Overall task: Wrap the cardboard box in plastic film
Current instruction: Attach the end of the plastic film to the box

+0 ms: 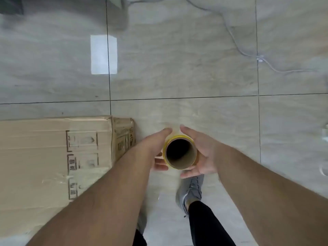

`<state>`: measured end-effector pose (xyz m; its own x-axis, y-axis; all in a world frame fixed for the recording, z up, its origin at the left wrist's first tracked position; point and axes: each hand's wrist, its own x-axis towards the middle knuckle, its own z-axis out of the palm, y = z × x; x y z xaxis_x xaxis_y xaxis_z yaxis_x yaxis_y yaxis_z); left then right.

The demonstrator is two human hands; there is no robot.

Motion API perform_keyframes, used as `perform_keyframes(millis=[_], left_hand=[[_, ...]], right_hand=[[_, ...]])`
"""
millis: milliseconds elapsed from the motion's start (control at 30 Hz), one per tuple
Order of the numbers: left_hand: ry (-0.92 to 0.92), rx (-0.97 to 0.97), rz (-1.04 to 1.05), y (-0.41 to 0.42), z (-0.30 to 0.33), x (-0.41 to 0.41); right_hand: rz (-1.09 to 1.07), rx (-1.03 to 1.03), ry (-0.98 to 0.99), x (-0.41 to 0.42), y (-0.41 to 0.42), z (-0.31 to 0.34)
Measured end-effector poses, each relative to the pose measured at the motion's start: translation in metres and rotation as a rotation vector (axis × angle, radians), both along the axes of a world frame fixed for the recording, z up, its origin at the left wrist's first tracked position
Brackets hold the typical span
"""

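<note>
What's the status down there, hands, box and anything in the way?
Left hand and right hand hold the film roll between them. Cardboard box on floor, left of roll, no film visible on it. Nothing between roll and box.

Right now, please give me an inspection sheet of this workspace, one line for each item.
Surface: glossy grey tiled floor, dark grout lines.
Job's things: long brown cardboard box lying on floor at left; film roll with brown cardboard core and yellow edge seen end-on, to the box's right.
Clutter: small white objects at right edge, unclear.
Hands: left hand and right hand hold the roll between them.
Cables: thin white cable on floor, upper right.
Surroundings: grey shoe below roll.
</note>
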<state>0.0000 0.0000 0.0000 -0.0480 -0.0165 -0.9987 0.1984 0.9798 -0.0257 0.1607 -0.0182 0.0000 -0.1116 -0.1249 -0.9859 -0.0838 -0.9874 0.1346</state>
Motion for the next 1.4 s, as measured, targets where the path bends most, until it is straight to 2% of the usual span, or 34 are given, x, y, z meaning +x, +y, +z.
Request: perform_keyframes(millis=[133, 233, 300, 367, 433, 567, 700, 767, 833, 933, 1033, 1100, 1167, 1267, 1300, 1400], left_hand=[[0.144, 0.091, 0.032, -0.004, -0.009, 0.007], [0.230, 0.178, 0.091, -0.006, -0.012, 0.004], [0.287, 0.290, 0.168, -0.008, -0.009, 0.004], [0.315, 0.448, 0.137, -0.017, -0.009, 0.004], [0.310, 0.541, 0.104, -0.027, -0.008, 0.003], [0.232, 0.465, 0.283, -0.038, -0.007, -0.006], [0.069, 0.352, 0.637, -0.037, -0.009, -0.014], [0.040, 0.331, 0.711, -0.038, -0.009, -0.011], [0.051, 0.363, 0.673, -0.039, -0.011, -0.008], [0.136, 0.521, 0.437, -0.038, -0.008, -0.012], [0.153, 0.677, 0.248, -0.038, 0.005, -0.019], [0.154, 0.694, 0.180, -0.045, 0.008, -0.021], [0.175, 0.609, 0.293, -0.055, 0.004, -0.025], [0.106, 0.323, 0.660, -0.057, -0.013, -0.040], [0.076, 0.225, 0.658, -0.054, -0.021, -0.046], [0.076, 0.021, 0.398, -0.043, -0.045, -0.057]], right_hand=[[0.002, 0.030, 0.035, -0.001, 0.001, -0.005], [-0.129, -0.005, 0.008, 0.000, -0.010, -0.004], [-0.235, -0.068, -0.023, -0.004, -0.025, -0.003], [-0.320, -0.135, -0.055, -0.016, -0.044, -0.002], [-0.297, -0.137, -0.073, -0.030, -0.059, 0.000], [-0.249, -0.124, -0.058, -0.039, -0.074, -0.006], [-0.590, -0.178, 0.077, -0.030, -0.083, -0.027], [-0.693, -0.169, 0.091, -0.034, -0.089, -0.035], [-0.774, -0.138, 0.120, -0.039, -0.095, -0.041], [-0.593, -0.105, 0.034, -0.039, -0.091, -0.043], [-0.188, -0.096, -0.073, -0.036, -0.087, -0.041], [0.091, -0.053, -0.138, -0.037, -0.085, -0.042], [0.237, -0.044, -0.178, -0.035, -0.082, -0.047], [0.244, -0.098, -0.170, -0.028, -0.084, -0.056], [0.245, -0.105, -0.151, -0.026, -0.084, -0.055], [0.256, -0.083, -0.124, -0.022, -0.086, -0.044]])
